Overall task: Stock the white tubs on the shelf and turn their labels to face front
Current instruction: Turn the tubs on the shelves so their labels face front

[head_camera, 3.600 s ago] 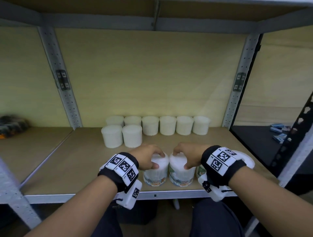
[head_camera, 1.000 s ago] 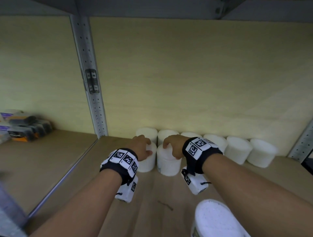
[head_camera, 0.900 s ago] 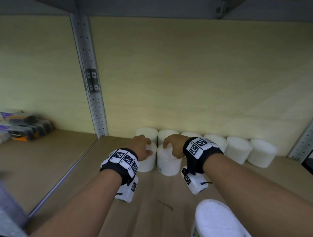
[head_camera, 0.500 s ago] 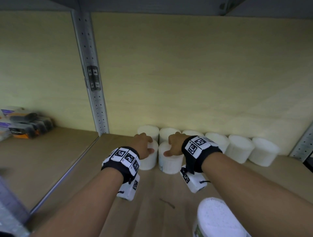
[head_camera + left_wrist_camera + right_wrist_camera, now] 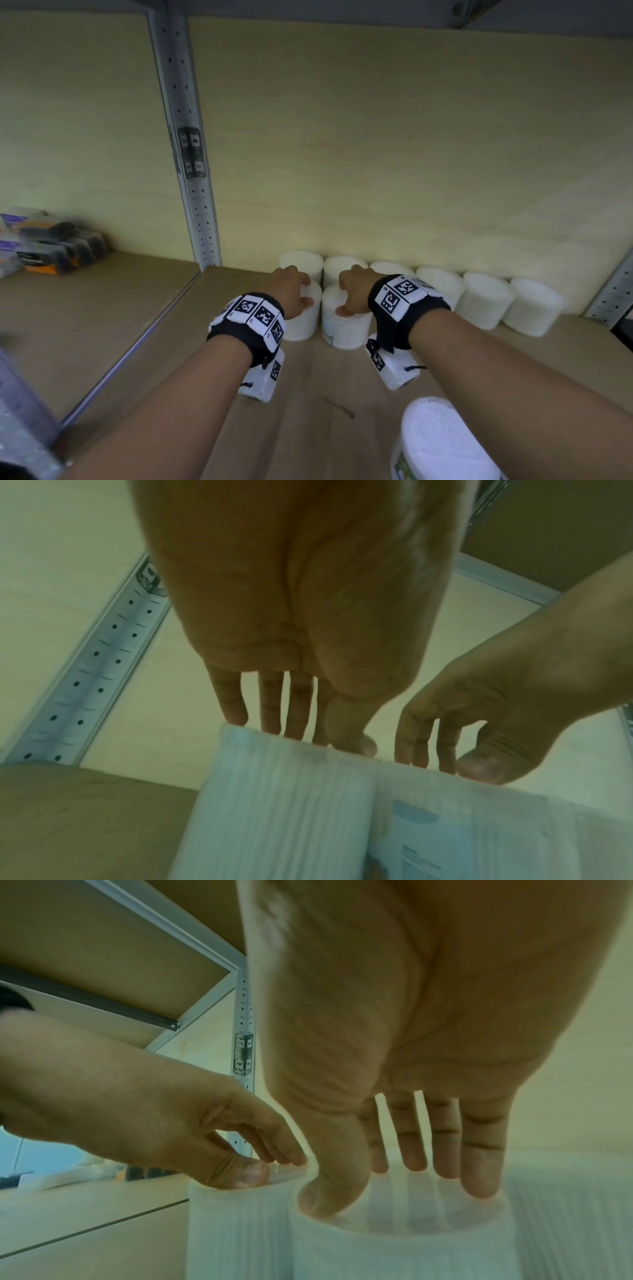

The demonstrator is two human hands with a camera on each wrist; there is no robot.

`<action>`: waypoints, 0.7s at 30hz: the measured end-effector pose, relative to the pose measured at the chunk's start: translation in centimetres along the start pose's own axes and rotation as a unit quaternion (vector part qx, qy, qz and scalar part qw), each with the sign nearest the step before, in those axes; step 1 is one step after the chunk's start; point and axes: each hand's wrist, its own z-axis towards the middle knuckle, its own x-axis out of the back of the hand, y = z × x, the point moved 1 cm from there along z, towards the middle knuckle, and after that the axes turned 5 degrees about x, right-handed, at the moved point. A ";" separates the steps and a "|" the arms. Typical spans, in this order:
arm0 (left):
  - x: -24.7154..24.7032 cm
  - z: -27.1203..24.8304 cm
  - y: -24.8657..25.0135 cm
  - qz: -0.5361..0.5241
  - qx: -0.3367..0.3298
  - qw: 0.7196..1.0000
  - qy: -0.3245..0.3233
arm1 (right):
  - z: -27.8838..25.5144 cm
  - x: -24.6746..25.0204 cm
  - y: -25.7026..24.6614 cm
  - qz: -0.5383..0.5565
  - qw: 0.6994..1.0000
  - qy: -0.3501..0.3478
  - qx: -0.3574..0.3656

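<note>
Two white tubs stand side by side in front of a back row of several white tubs. My left hand grips the left tub from above, fingers over its far rim and thumb on the near rim. My right hand grips the right tub the same way. In the left wrist view, my left hand's fingers reach over the left tub, and a label shows on the right tub. In the right wrist view, my right hand's fingers curl into the right tub's top.
Another white tub with a coloured label stands near the shelf's front right, under my right forearm. A grey perforated upright divides the bays. Dark packages lie in the left bay. The wooden shelf board is bare left of the tubs.
Since 3.6 s ago both hands have left the labelled tubs at the front edge and gone to the two tubs behind. Over the last second they stay there with only slight shifts.
</note>
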 end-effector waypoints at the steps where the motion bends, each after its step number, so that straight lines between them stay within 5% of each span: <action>1: 0.0 0.0 0.0 0.000 0.000 1.000 0.000 | -0.1 0.1 0.0 -0.002 1.000 -0.004 0.005; 14: 0.0 -0.1 -0.1 -0.001 -0.003 1.000 0.001 | -0.5 0.9 0.5 0.085 0.994 -0.038 0.051; 21: -0.1 0.0 -0.2 -0.004 -0.003 1.000 0.000 | 0.3 1.1 0.3 0.075 0.997 0.013 -0.023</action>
